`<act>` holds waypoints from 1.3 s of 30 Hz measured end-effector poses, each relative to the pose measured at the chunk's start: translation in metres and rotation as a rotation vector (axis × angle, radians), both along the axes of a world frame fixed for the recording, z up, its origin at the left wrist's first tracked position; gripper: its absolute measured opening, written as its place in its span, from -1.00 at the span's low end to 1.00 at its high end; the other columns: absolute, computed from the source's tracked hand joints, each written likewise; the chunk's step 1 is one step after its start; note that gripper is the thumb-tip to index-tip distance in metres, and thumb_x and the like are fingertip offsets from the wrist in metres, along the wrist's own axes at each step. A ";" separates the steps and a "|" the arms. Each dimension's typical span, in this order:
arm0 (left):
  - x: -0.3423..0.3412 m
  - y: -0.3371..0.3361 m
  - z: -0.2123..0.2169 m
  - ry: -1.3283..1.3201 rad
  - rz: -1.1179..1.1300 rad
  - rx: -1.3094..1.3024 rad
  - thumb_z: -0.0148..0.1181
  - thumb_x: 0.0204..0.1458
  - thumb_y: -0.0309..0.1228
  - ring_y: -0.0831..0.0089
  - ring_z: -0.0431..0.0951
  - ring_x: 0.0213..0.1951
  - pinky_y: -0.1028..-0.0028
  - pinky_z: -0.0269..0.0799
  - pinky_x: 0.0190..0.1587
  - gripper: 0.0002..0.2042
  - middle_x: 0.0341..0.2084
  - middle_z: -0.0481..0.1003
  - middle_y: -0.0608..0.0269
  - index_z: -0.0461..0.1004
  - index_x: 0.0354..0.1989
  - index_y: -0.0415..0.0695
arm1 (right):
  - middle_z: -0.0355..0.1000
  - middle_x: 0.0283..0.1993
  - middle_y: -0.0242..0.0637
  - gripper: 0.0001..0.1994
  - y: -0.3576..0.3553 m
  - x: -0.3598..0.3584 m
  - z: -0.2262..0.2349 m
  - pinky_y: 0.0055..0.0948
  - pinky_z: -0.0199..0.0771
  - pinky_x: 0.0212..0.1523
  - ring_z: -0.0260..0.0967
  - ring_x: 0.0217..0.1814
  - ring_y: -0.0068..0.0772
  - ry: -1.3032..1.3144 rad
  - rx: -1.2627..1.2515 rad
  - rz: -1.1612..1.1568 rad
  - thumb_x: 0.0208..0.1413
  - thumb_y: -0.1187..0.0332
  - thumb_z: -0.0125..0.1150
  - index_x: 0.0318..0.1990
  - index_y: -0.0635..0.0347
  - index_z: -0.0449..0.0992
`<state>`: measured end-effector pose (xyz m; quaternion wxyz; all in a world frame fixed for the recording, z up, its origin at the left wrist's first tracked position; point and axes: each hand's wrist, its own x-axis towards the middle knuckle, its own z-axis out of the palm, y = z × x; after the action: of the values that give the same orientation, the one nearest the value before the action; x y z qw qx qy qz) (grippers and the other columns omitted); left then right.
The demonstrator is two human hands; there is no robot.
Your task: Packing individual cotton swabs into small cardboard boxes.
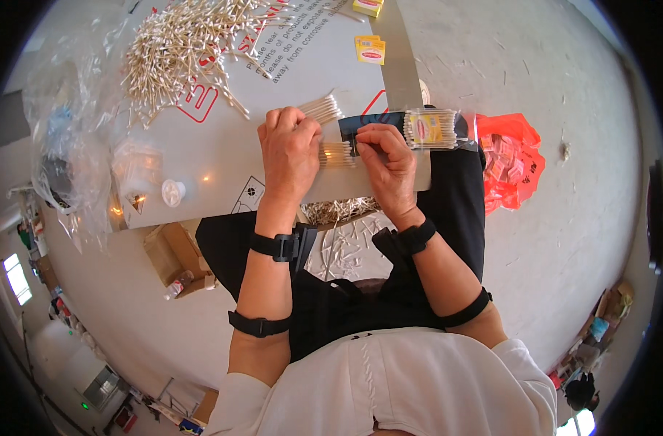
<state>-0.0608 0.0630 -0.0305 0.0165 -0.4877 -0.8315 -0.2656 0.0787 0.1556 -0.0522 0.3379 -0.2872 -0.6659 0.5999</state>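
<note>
My left hand [291, 149] is closed above the grey table sheet, its fingers curled at the end of a flat row of cotton swabs [336, 154]. The far ends of this row reach my right hand [388, 167]. The fingertips of that hand are pinched at a dark edge, and I cannot make out what is between them. Another small bundle of cotton swabs [322, 108] lies just beyond my left fingers. Right of my right hand, a clear packet of cotton swabs with a yellow card [431, 129] rests on a dark strip at the table's right edge.
A large heap of cotton swabs [179, 54] covers the far left. Yellow cards [371, 49] lie at the far right. Clear plastic [74, 138] and a white cap [173, 192] are leftward. A red bag of packets [513, 160] stands right; a cardboard box [173, 251] sits below.
</note>
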 end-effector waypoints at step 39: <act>0.010 -0.011 -0.020 -0.435 0.130 0.391 -0.02 0.20 -0.39 0.17 0.16 0.27 0.21 0.05 0.30 -0.61 0.20 0.23 0.06 0.28 0.20 -0.20 | 0.30 0.19 -0.13 -0.72 -0.008 -0.012 0.000 -0.43 0.29 0.20 0.29 0.21 -0.32 0.164 -0.041 -0.053 0.25 0.48 0.02 0.08 0.34 0.38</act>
<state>-0.0512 0.0516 -0.0504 -0.0514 -0.3526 -0.7782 -0.5171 0.0668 0.1480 -0.0519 0.4012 -0.2614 -0.6158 0.6257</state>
